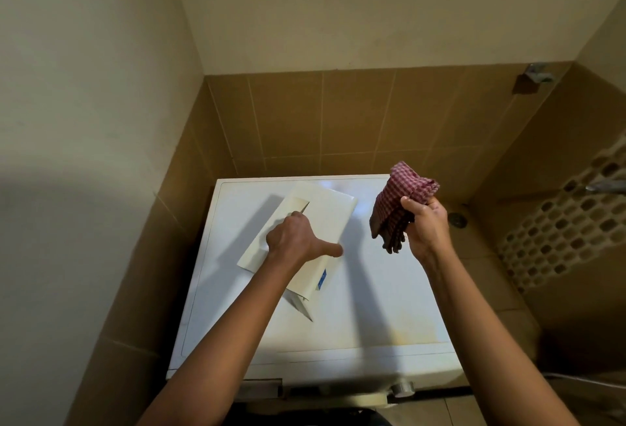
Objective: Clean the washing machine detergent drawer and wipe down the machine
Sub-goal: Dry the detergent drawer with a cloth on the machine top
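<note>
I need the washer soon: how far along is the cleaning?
Done: the white plastic detergent drawer is out, lying on the white washing machine. In hand: the left hand holds it, the right hand grips a folded red checked cloth. Left, apparently: wiping both, where a yellowish stain shows, and refitting the drawer.

The left hand point(294, 237) grips the drawer point(323, 219) atop the washing machine point(372, 307); the right hand point(427, 224) holds a checked cloth point(401, 197).
</note>
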Demonstrator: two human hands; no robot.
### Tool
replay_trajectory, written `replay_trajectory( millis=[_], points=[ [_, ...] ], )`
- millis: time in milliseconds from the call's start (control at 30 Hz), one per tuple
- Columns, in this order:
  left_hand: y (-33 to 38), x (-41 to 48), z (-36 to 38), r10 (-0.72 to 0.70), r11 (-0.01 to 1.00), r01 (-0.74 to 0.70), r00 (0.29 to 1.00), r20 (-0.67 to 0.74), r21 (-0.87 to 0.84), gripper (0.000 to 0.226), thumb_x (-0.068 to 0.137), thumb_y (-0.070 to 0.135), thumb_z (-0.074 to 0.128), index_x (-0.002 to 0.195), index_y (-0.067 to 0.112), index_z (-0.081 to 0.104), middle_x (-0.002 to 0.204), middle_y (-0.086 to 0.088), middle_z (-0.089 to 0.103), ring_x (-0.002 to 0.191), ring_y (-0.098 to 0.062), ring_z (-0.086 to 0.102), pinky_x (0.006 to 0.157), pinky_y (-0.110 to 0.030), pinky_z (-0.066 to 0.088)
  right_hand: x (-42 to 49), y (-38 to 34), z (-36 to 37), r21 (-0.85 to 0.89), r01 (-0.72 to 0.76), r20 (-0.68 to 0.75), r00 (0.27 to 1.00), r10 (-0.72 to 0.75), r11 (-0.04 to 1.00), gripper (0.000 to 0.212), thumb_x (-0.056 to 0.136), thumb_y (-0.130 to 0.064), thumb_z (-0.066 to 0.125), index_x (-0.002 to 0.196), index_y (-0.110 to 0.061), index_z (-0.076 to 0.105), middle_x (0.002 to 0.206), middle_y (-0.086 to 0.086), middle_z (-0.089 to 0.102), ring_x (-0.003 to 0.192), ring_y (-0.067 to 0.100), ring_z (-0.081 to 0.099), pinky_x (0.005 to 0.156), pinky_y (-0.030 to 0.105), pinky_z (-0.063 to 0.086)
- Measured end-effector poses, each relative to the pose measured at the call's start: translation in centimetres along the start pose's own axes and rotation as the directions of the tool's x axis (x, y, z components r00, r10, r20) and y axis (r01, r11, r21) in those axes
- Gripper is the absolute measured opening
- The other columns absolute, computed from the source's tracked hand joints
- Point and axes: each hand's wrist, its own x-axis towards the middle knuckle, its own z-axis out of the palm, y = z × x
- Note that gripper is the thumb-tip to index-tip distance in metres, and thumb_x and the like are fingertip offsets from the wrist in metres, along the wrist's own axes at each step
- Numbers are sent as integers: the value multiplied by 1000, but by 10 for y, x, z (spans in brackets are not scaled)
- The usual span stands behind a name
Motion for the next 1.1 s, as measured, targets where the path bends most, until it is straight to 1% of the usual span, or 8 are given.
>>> replay_trajectory(
  millis=[200,467,600,700,767,867,1000,1100],
  points=[
    [-3,-1,6,97,991,-99,995,-20,-87,91,77,68,61,130,-2,36,122,-11,55,109,-28,58,73,-32,45,5,-4,10,104,-1,69,998,-6,995,26,94,2,45,117,-4,56,111,15,61,107,28,58,99,42,44],
    [-29,6,9,154,962,-223,921,-357,-161,27,98,20,46,117,16,65,117,-7,61,106,-24,55,91,-33,47,0,-9,48,-178,376,359,885,-296,910,20,86,-13,50,99,-23,61,76,0,59,67,24,44,56,29,35],
    [-46,13,6,117,951,-179,963,-242,-253,40,97,8,44,119,34,65,128,6,48,116,-18,48,96,-31,31,-4,7,55,-403,639,732,655,-189,655,24,88,-18,51,111,-22,59,96,-8,64,82,1,57,73,18,44],
    [-55,17,1,101,894,-176,975,-198,-412,36,96,7,52,129,20,58,138,-5,43,121,-24,50,96,-28,41,-4,16,47,-541,790,840,491,233,287,25,96,-33,52,112,-18,63,123,2,61,112,9,53,99,23,33],
    [-64,21,-2,74,825,-150,985,-159,-544,45,91,18,64,133,21,47,136,-8,48,119,-25,53,92,-31,46,-8,17,44,-641,674,767,574,287,367,34,99,-35,45,113,-13,67,129,4,58,121,11,48,101,24,35],
    [-75,23,-3,12,743,-63,997,-81,-666,56,84,29,73,132,18,46,128,-6,58,113,-23,57,88,-32,48,-5,16,56,-659,548,608,791,-63,515,44,102,-35,36,94,-6,68,103,9,67,102,25,61,84,34,49],
    [-81,22,11,-6,710,-116,985,-171,-695,38,92,24,63,128,14,58,125,-3,63,111,-15,58,86,-23,45,7,30,83,-861,497,500,866,1,110,66,96,-56,31,145,-11,33,155,18,21,145,32,15,116,46,15],
    [-80,24,13,-3,550,-73,996,-89,-832,33,95,18,59,127,13,61,120,0,65,111,-15,59,83,-21,47,-3,57,90,-805,556,543,831,120,-206,82,90,-69,22,153,-18,10,158,18,-4,145,35,-10,116,51,-8]
  ],
)
